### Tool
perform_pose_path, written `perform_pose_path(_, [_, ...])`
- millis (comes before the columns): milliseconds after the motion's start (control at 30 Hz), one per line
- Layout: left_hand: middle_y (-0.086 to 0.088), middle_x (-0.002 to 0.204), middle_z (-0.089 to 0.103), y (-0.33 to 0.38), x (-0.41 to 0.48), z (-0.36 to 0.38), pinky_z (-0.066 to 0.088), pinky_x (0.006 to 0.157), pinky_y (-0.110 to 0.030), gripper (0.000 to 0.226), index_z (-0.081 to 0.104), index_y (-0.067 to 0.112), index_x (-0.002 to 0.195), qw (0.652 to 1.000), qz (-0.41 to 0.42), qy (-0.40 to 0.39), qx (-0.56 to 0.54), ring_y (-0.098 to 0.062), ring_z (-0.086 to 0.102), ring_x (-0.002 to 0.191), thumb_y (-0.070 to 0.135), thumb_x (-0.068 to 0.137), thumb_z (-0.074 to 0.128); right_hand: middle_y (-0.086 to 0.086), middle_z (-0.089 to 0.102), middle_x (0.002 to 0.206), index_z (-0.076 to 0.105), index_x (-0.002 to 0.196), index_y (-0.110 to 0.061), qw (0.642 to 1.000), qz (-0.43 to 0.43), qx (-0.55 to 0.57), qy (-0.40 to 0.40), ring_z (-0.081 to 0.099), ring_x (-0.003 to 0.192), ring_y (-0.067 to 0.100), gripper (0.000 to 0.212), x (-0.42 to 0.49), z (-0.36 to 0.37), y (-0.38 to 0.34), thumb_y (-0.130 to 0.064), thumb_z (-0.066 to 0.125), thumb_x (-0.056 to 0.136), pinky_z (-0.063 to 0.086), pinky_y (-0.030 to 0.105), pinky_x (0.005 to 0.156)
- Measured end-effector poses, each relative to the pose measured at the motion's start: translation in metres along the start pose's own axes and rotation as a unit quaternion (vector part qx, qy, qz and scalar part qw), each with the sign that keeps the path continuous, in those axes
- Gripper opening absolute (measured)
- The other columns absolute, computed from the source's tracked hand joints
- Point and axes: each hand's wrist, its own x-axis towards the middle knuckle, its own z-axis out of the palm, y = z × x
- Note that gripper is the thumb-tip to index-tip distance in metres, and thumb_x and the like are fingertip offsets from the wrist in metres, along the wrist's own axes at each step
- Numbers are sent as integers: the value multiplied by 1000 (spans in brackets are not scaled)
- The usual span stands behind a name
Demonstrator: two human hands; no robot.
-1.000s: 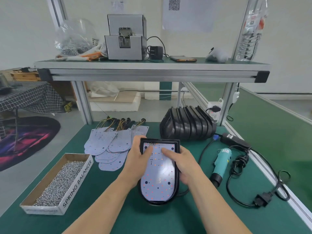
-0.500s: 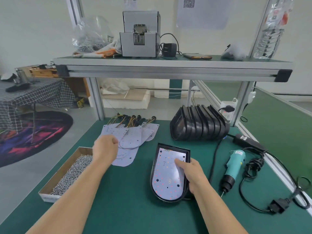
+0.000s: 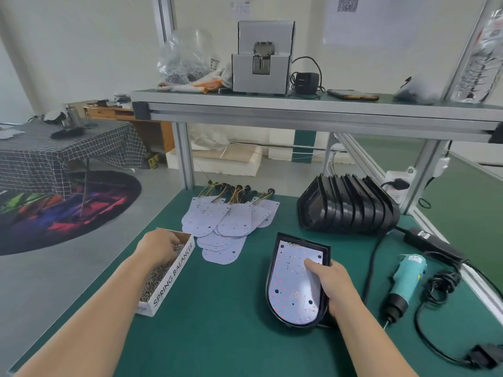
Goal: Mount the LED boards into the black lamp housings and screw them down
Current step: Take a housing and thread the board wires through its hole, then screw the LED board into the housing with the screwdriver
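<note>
LED board [image 3: 292, 281] sits inside black housing [image 3: 302, 238], lower centre-right on counter [image 3: 217, 322]. Housing's right rim is hidden under right hand [image 3: 330, 285]. One finger lies straight on the board; the rest are tucked from sight, so grip cannot be told. Left hand [image 3: 158, 247], left of centre, dips into screw box [image 3: 170, 278]; fingertips hidden, grasp cannot be told.

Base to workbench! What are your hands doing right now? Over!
Left hand in screw box, fingers hidden. Right hand holds black housing at its rim, LED board seated inside. Screwdriver lies untouched on the right. Nothing blocking.
</note>
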Motion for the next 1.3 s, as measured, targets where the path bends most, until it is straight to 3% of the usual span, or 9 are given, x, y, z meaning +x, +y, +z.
perform_pose_path(200, [7, 94, 73, -9, 1, 23, 40, 62, -24, 21, 78, 31, 84, 995, 21, 70, -67, -15, 59, 77, 13, 82, 66, -5, 73, 67, 70, 94, -11, 1000, 3, -6, 1, 67, 52, 11, 4, 2, 0, 0, -14, 72, 91, 46, 23, 47])
perform_pose_path(433, [5, 86, 70, -14, 1, 25, 46, 71, -28, 28, 71, 25, 68, 986, -8, 125, -114, -20, 63, 76, 4, 85, 63, -2, 74, 73, 69, 95, -11, 1000, 3, -2, -4, 68, 58, 15, 5, 2, -1, 1, -15, 72, 91, 47, 25, 51])
perform_pose_path(567, [-1, 67, 70, -13, -2, 21, 55, 68, -33, 30, 71, 14, 61, 956, -83, 105, -262, -23, 64, 67, -6, 78, 57, -2, 74, 73, 70, 96, -11, 1000, 1, 1, -3, 68, 57, 14, 6, 3, -1, 1, -14, 72, 91, 47, 25, 49])
perform_pose_path(633, [-11, 69, 68, -14, 1, 18, 55, 70, -36, 22, 71, 2, 68, 889, -121, 75, -435, -24, 58, 67, -12, 81, 59, -2, 74, 73, 70, 96, -11, 1000, 1, 1, -3, 68, 57, 13, 6, 3, -1, 1, -14, 72, 91, 47, 24, 48])
perform_pose_path(733, [-18, 84, 65, -2, -1, 4, 53, 53, -18, 8, 65, -8, 94, 689, -129, -8, -713, -14, 56, 65, -7, 93, 58, 1, 77, 79, 71, 97, -11, 1000, 4, 0, -4, 72, 65, 18, 6, 2, 1, 1, -13, 71, 91, 50, 26, 54])
perform_pose_path(833, [-11, 84, 58, 40, -16, -1, 51, 51, -12, 9, 61, -4, 99, 509, -102, -126, -845, -9, 55, 68, -3, 94, 54, 4, 79, 87, 72, 98, -10, 1000, 7, 1, -4, 75, 75, 22, 7, 2, 4, 0, -10, 71, 91, 55, 30, 62])
perform_pose_path(1000, [-10, 72, 55, 134, -61, 14, 49, 43, -14, 15, 57, 2, 90, 372, -103, -307, -870, -13, 58, 54, -4, 77, 55, 15, 76, 101, 70, 105, 2, 999, 11, -40, -7, 73, 89, 29, 18, 6, 14, -4, -3, 68, 88, 58, 37, 77])
perform_pose_path(1167, [-8, 68, 50, 187, -82, 26, 40, 38, -12, 9, 54, 4, 82, 386, -126, -375, -833, -13, 53, 45, -2, 86, 47, 5, 70, 91, 70, 100, 0, 992, 13, -121, -34, 58, 75, 18, 19, 2, 20, -12, -9, 62, 84, 44, 24, 62])
perform_pose_path(1300, [-10, 62, 54, 206, -88, 38, 40, 37, -11, 16, 56, -2, 83, 517, -107, -335, -780, -11, 54, 43, -4, 97, 50, 5, 69, 107, 65, 114, -5, 981, 8, -183, -66, 61, 92, 19, 46, 2, 10, -15, -41, 71, 85, 45, 32, 74])
